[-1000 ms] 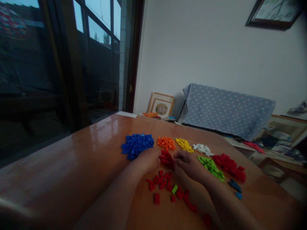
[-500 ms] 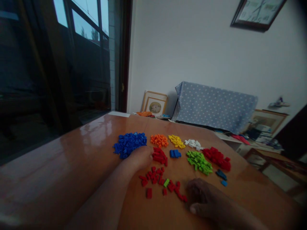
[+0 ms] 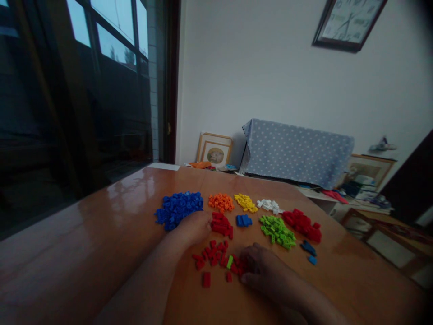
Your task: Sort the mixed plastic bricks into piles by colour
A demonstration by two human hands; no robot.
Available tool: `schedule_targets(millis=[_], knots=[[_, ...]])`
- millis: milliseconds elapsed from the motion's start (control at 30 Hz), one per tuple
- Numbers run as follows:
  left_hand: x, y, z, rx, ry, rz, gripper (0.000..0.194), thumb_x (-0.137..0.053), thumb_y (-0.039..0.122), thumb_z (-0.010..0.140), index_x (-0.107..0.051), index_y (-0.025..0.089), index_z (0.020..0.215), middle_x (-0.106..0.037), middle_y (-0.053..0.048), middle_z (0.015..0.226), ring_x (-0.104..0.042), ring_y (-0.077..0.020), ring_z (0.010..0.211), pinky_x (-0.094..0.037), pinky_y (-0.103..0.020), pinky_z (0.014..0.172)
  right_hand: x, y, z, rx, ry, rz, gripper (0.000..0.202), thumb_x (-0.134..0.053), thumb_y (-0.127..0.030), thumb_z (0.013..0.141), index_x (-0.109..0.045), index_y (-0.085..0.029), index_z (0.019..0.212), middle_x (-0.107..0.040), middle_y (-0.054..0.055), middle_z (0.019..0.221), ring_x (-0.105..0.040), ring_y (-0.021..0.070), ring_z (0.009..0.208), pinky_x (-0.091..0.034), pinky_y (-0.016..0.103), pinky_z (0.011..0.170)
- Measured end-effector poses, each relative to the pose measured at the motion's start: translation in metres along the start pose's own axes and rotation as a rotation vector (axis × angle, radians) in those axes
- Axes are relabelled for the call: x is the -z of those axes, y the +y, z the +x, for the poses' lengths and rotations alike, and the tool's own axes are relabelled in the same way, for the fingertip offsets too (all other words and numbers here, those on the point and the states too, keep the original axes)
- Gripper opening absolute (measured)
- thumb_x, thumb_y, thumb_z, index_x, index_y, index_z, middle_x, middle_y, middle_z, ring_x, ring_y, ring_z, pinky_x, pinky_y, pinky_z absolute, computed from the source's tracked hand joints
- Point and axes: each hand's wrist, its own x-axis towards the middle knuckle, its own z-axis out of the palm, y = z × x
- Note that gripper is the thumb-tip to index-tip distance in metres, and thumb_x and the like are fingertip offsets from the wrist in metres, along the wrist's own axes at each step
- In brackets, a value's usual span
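Observation:
My left hand [image 3: 196, 225] rests on the table beside a group of red toy bricks [image 3: 221, 224] laid close together. Its fingers are mostly hidden behind the hand, so whether it holds one is unclear. My right hand [image 3: 259, 266] reaches over the right end of the scattered loose red bricks [image 3: 214, 253], its thumb apart from its curled fingers. The fingertips cover some of those bricks. A single lime green brick [image 3: 229, 262] lies among the red ones, left of my right hand. One larger red brick [image 3: 206, 279] lies nearer to me.
Behind my hands are piles of blue [image 3: 181, 207], orange [image 3: 221, 202], yellow [image 3: 246, 202] and white bricks [image 3: 269, 206]. A small blue group [image 3: 243, 220] lies in the middle. Lime green [image 3: 278, 231] and red piles [image 3: 302, 223] are at the right, near dark blue pieces [image 3: 308, 247].
My right hand has moved left, from beside the loose red bricks to over their right end. My left hand stays by the red group. The view has shifted slightly.

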Motion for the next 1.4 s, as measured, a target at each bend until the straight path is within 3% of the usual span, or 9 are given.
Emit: schedule_targets(millis=[200, 333, 433, 600, 900, 1067, 1167, 1267, 1400], knots=[[0.006, 0.004, -0.004, 0.000, 0.001, -0.010, 0.021, -0.044, 0.020, 0.084, -0.065, 0.018, 0.079, -0.065, -0.005, 0.076, -0.053, -0.0153, 0.064, -0.028, -0.026, 0.056, 0.006, -0.007, 0.017, 0.018, 0.058, -0.023, 0.032, -0.064, -0.037, 0.079, -0.064, -0.023, 0.108, -0.063, 0.005, 0.103, -0.060, 0.0174, 0.081, -0.042, 0.027, 0.069], [0.007, 0.006, -0.005, 0.014, -0.009, -0.002, 0.022, -0.046, 0.022, 0.085, -0.067, 0.018, 0.081, -0.067, -0.006, 0.081, -0.055, -0.0163, 0.068, -0.033, -0.025, 0.060, 0.008, -0.021, 0.020, 0.072, 0.093, -0.105, 0.021, -0.054, -0.035, 0.086, -0.066, -0.023, 0.098, -0.064, 0.004, 0.098, -0.059, 0.0158, 0.079, -0.039, 0.025, 0.065], [0.006, 0.006, -0.004, 0.033, -0.015, 0.008, 0.021, -0.047, 0.023, 0.085, -0.067, 0.018, 0.081, -0.068, -0.006, 0.082, -0.056, -0.0166, 0.069, -0.034, -0.025, 0.060, 0.005, -0.034, 0.020, 0.086, 0.041, -0.205, 0.021, -0.058, -0.041, 0.083, -0.067, -0.024, 0.091, -0.064, 0.002, 0.095, -0.058, 0.0165, 0.078, -0.036, 0.025, 0.063], [0.003, 0.003, -0.001, -0.005, -0.009, -0.056, 0.023, -0.043, 0.021, 0.086, -0.066, 0.019, 0.080, -0.069, -0.005, 0.080, -0.057, -0.0154, 0.069, -0.032, -0.024, 0.059, 0.001, -0.048, 0.021, 0.011, -0.001, -0.317, 0.027, -0.062, -0.042, 0.079, -0.066, -0.023, 0.097, -0.064, 0.004, 0.100, -0.059, 0.0180, 0.082, -0.037, 0.026, 0.065], [-0.003, -0.001, 0.004, 0.001, 0.001, -0.013, 0.020, -0.043, 0.019, 0.084, -0.060, 0.019, 0.074, -0.066, -0.004, 0.077, -0.054, -0.0142, 0.064, -0.028, -0.025, 0.055, 0.001, -0.048, 0.024, 0.009, 0.019, -0.300, 0.025, -0.062, -0.038, 0.077, -0.068, -0.020, 0.094, -0.067, 0.006, 0.095, -0.060, 0.0183, 0.081, -0.035, 0.024, 0.061], [-0.003, -0.002, 0.004, 0.014, 0.013, -0.027, 0.020, -0.045, 0.025, 0.087, -0.057, 0.019, 0.074, -0.065, -0.004, 0.077, -0.056, -0.0146, 0.067, -0.030, -0.025, 0.058, 0.020, -0.025, 0.031, 0.048, 0.014, -0.118, 0.020, -0.063, -0.035, 0.076, -0.067, -0.021, 0.089, -0.067, 0.001, 0.081, -0.056, 0.0131, 0.068, -0.030, 0.021, 0.054], [-0.003, -0.003, 0.004, 0.016, 0.037, -0.031, 0.019, -0.045, 0.027, 0.087, -0.057, 0.019, 0.073, -0.064, -0.004, 0.076, -0.056, -0.0150, 0.069, -0.031, -0.025, 0.059, 0.052, 0.005, 0.045, 0.066, 0.191, -0.071, 0.021, -0.059, -0.023, 0.075, -0.066, -0.018, 0.094, -0.067, 0.001, 0.083, -0.056, 0.0127, 0.069, -0.033, 0.021, 0.057], [-0.001, -0.003, 0.004, 0.012, 0.038, -0.031, 0.019, -0.045, 0.026, 0.087, -0.058, 0.019, 0.074, -0.064, -0.003, 0.077, -0.057, -0.0151, 0.070, -0.031, -0.025, 0.059, 0.079, 0.045, 0.059, -0.037, 0.366, -0.025, 0.028, -0.059, -0.020, 0.072, -0.064, -0.015, 0.099, -0.067, 0.003, 0.086, -0.057, 0.0144, 0.072, -0.036, 0.021, 0.059], [0.000, -0.001, 0.003, 0.044, 0.030, -0.032, 0.019, -0.046, 0.027, 0.087, -0.058, 0.019, 0.075, -0.064, -0.004, 0.077, -0.057, -0.0155, 0.069, -0.031, -0.025, 0.059, 0.088, 0.094, 0.069, -0.138, 0.441, -0.029, 0.030, -0.056, -0.016, 0.069, -0.064, -0.013, 0.099, -0.065, 0.002, 0.079, -0.056, 0.0147, 0.068, -0.037, 0.022, 0.058]])
